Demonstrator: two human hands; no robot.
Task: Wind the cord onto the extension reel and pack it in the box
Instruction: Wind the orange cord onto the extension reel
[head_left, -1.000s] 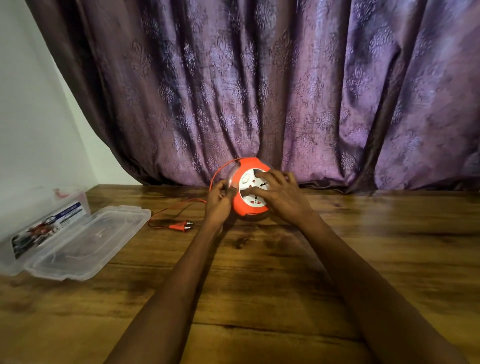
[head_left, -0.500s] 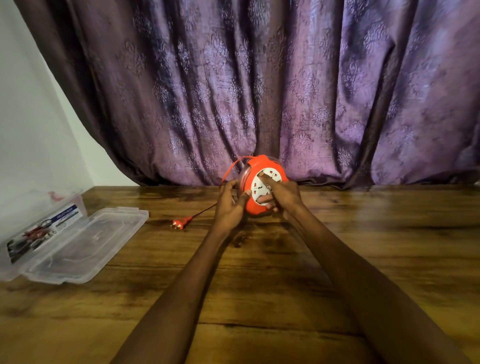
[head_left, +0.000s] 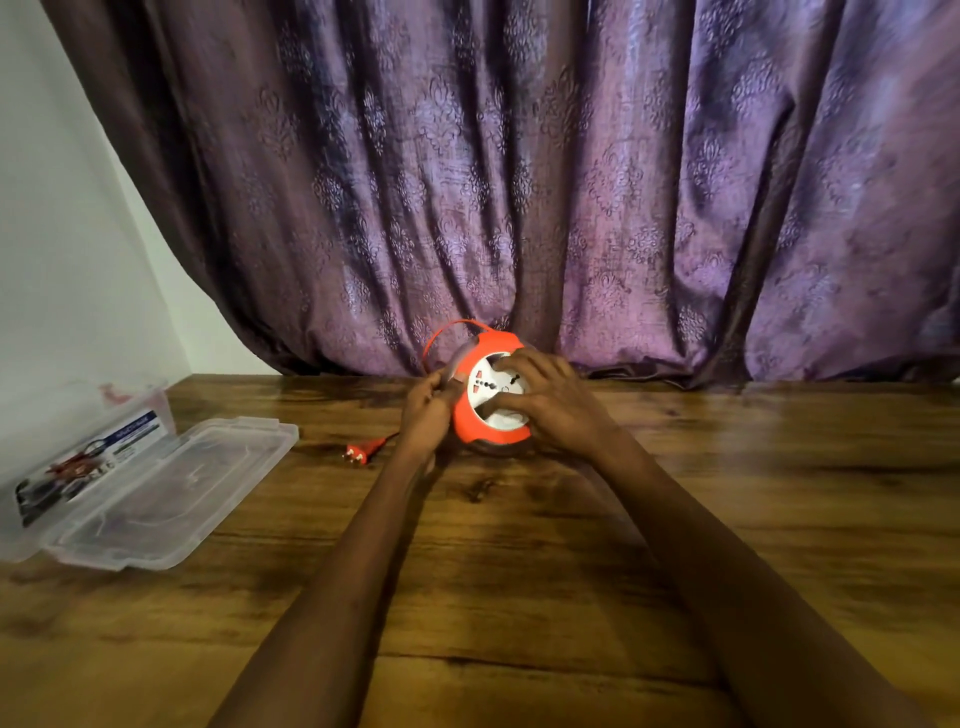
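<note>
- Winding is the step in hand: the left hand (head_left: 427, 411) is clamped on the rim of the one round orange plastic reel (head_left: 491, 396), and the right hand (head_left: 550, 402) lies curled on its white socket face.
- One short orange cord (head_left: 387, 439) with its plug trails just left of the left grip; I judge a few turns remain.
- One clear plastic box (head_left: 88, 457), lid open, waits on the table (head_left: 519, 571), well apart to the left.

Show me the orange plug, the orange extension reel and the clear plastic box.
orange plug (head_left: 362, 453): head view, on its orange body.
orange extension reel (head_left: 470, 423): head view, on its orange front rim.
clear plastic box (head_left: 244, 447): head view, on the open lid's rim.
</note>
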